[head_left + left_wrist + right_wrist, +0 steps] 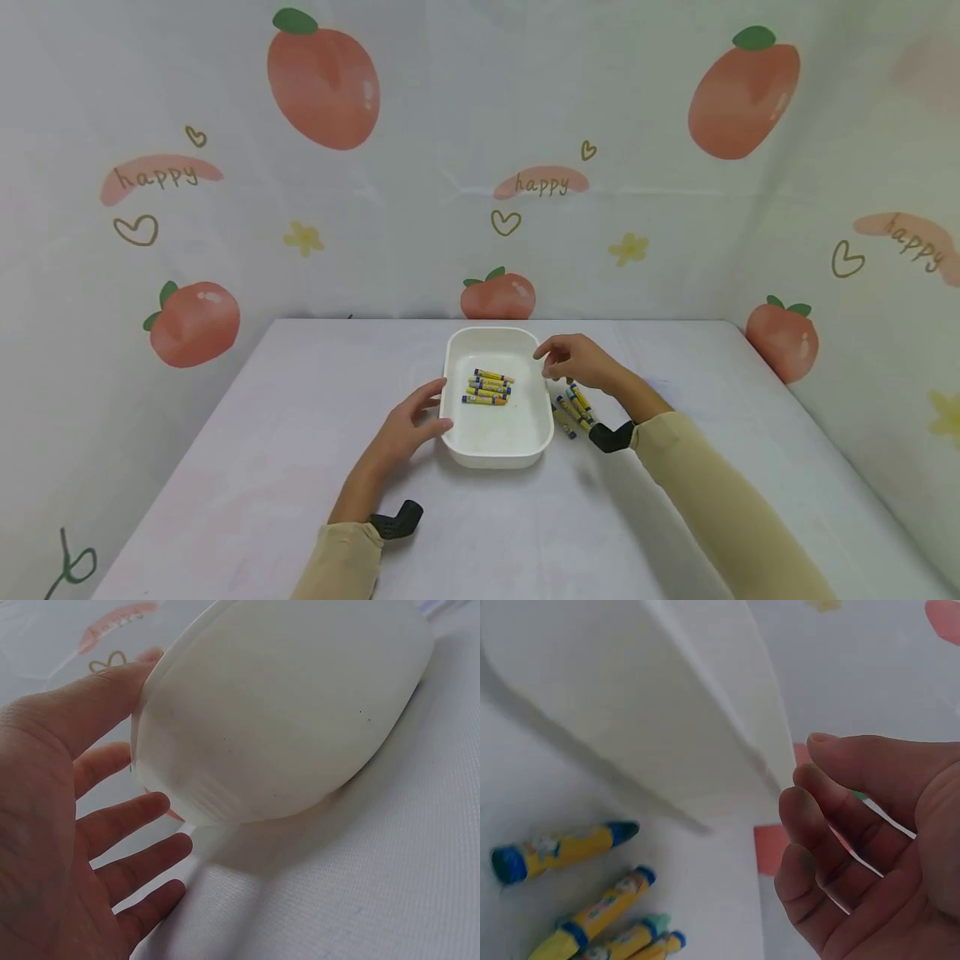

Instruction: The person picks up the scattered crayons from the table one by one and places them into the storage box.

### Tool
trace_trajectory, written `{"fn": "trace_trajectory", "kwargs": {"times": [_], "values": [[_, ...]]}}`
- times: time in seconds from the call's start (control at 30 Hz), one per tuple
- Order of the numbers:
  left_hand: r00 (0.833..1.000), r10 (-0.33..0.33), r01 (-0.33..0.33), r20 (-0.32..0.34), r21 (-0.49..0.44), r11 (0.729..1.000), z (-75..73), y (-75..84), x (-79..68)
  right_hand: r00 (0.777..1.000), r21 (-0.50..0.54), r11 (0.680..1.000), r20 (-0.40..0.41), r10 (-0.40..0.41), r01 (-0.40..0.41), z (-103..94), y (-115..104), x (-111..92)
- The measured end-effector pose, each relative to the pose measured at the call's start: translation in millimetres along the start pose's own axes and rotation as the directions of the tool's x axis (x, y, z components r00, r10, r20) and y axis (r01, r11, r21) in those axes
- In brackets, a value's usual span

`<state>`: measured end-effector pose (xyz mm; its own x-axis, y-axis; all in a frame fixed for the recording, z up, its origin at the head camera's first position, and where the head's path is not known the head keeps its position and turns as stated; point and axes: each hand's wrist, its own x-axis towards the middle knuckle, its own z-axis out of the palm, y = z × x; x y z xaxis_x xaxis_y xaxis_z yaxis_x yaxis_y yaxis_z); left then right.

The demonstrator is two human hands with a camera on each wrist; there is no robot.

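Observation:
A white plastic tray (495, 442) stands mid-table with several yellow-wrapped crayons (487, 390) lying in a loose row inside. My left hand (408, 425) rests at its left side, fingers spread and nearly straight. The left thumb (112, 694) lies against the tray's rim (169, 664). At the right rim my right hand (581, 362) hovers with loosely bent fingers (810, 825), holding nothing. Below that hand, several more crayons (576, 408) lie on the table beside the tray; one dark-green-ended crayon (562, 851) lies closest to the tray wall in the right wrist view.
A white cloth covers the table (322, 367). Behind it hangs a white backdrop (420, 233) printed with peaches, hearts and flowers. Black wrist cameras sit on the left wrist (397, 521) and the right wrist (611, 437).

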<state>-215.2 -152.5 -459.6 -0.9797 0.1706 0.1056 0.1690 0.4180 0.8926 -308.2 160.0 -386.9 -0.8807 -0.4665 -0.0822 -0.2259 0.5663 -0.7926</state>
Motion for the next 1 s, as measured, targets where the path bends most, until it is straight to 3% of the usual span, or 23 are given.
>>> {"fn": "trace_trajectory", "kwargs": {"times": [0.33, 0.57, 0.73, 1.0], "values": [[0.999, -0.032, 0.032, -0.007, 0.016, 0.999, 0.5, 0.7, 1.0, 1.000, -0.030, 0.999, -0.009, -0.022, 0.021, -7.1, 27, -17], [1.000, -0.029, 0.029, -0.004, 0.015, 0.999, 0.1, 0.4, 1.9, 0.998, -0.028, 0.998, -0.037, 0.060, -0.061, -8.3, 41, -20], [1.000, -0.029, 0.029, 0.000, 0.011, 1.000, 0.3, -3.0, 2.7, 0.998, -0.035, 0.998, -0.036, 0.060, -0.061, -10.6, 53, -21], [1.000, -0.029, 0.029, 0.002, 0.000, 1.000, -0.2, -2.9, 1.1, 0.997, -0.146, 0.986, -0.022, 0.072, -0.075, -14.4, 70, -18]]}}
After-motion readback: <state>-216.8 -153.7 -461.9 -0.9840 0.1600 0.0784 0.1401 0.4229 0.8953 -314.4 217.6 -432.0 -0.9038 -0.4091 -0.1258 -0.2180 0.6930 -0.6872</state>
